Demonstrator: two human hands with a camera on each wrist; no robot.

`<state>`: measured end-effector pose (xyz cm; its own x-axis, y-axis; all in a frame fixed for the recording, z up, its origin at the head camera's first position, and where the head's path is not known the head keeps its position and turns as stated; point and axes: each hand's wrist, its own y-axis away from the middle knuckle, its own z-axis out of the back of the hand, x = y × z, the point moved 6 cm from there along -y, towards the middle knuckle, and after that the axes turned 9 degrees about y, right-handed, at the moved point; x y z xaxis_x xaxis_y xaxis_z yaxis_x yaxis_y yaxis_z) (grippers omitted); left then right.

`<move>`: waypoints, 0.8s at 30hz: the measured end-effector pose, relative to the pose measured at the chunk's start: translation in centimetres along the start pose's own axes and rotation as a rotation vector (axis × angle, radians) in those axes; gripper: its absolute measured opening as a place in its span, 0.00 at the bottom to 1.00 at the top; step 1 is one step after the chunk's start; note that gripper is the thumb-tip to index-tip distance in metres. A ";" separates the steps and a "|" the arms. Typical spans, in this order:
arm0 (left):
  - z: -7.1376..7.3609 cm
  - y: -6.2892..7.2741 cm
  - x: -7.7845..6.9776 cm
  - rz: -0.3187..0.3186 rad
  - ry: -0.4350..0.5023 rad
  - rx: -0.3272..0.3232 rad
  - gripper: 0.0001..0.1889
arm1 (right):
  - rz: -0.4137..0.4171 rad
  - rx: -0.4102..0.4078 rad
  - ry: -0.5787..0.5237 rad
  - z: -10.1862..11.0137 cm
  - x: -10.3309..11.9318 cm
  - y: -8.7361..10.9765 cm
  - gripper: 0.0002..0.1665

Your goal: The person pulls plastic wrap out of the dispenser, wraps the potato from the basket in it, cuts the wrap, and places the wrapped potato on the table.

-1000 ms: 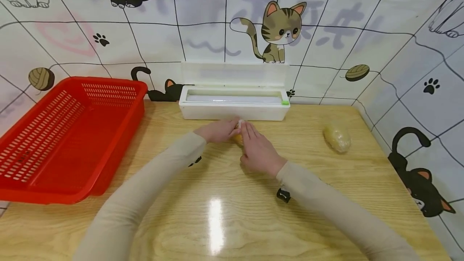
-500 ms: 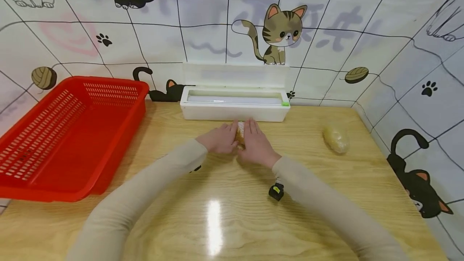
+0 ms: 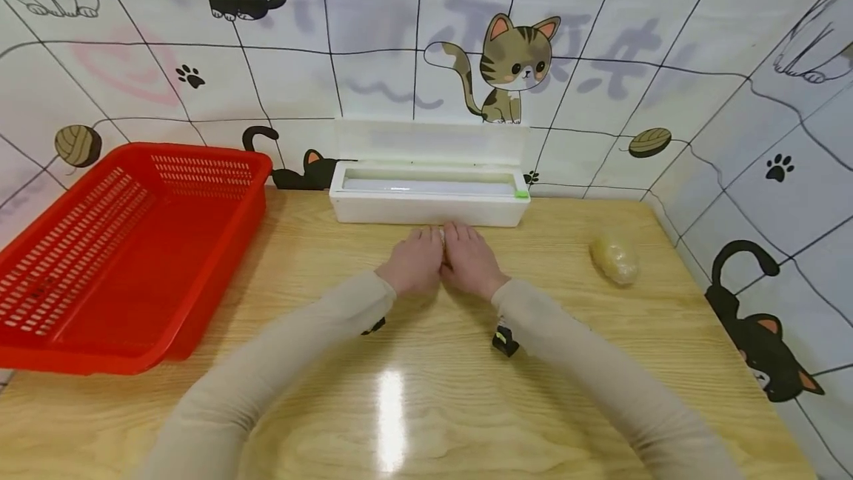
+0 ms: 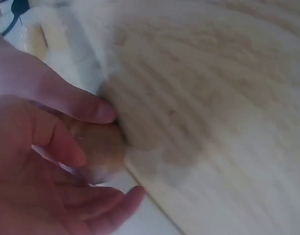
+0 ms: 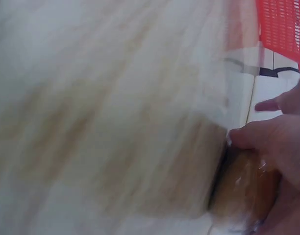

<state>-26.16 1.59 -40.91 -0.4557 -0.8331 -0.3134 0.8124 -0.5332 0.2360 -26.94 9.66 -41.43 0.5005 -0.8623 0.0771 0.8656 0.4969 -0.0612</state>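
My left hand [image 3: 416,261] and right hand [image 3: 472,258] meet in front of a white box, in the head view. Between them they hold a rounded, orange-brown item wrapped in clear film [image 5: 245,188], which they mostly hide in the head view. In the left wrist view, the wrapped item [image 4: 103,149] lies low, close to the wooden tabletop, with fingers curled about it. Its kind cannot be told through the film. A second film-wrapped item, yellowish and oval [image 3: 614,259], lies apart on the right of the table.
Behind the hands stands the long white box [image 3: 426,210], lid raised, with a pale roll [image 3: 429,187] inside and a green tab at its right end. A red perforated basket [image 3: 193,280] is on the left. A cat-patterned sheet [image 3: 373,80] backs the wooden table [image 3: 320,406].
Both hands have come together and closed around the wrapped item, which showed between the fingers half a second ago. The left hand has shifted slightly right. Box, basket and second item stay put.
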 end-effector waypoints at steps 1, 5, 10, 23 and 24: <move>-0.2 -0.1 0.1 -0.007 0.024 -0.005 0.37 | 0.004 0.018 -0.038 -0.1 -0.1 0.0 0.44; -0.6 -0.5 0.4 -0.044 0.031 -0.033 0.46 | -0.029 0.102 -0.359 -0.5 -1.4 -0.1 0.57; -0.2 -0.8 -0.2 -0.111 -0.112 -0.085 0.43 | -0.011 0.112 -0.501 -0.2 -2.3 -0.2 0.59; -0.2 -2.4 -0.2 -0.042 -0.125 0.043 0.49 | -0.062 0.192 -0.503 -0.2 -3.2 0.4 0.56; -0.3 -2.6 -0.2 -0.038 -0.134 0.055 0.48 | -0.062 0.202 -0.478 -0.1 -3.4 0.6 0.56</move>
<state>-28.05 3.19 -41.68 -0.5334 -0.8224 -0.1979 0.7741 -0.5689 0.2777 -28.13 12.91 -41.88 0.3577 -0.7738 0.5228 0.8558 0.4956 0.1480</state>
